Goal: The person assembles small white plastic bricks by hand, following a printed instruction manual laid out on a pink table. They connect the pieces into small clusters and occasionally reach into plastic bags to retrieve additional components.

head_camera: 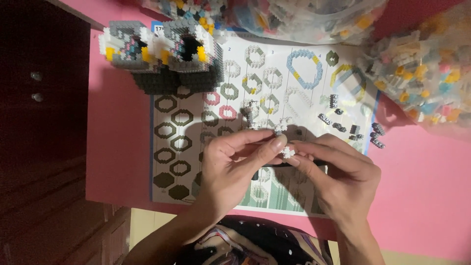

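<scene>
Both hands over instruction sheet (pixel 196 162) on pink table (pixel 422 176): left hand (pixel 230 167) and right hand (pixel 338 172) together pinching small white brick cluster (pixel 288 152) between fingertips, half-built brick model (pixel 167 54) well apart.

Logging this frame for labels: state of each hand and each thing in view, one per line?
left hand: pinching a small white brick cluster
right hand: pinching the same cluster
instruction sheet: flat on the pink table
block model: partly built, standing on the sheet's top corner
loose dark pieces: scattered on the sheet
brick bags: full
</scene>
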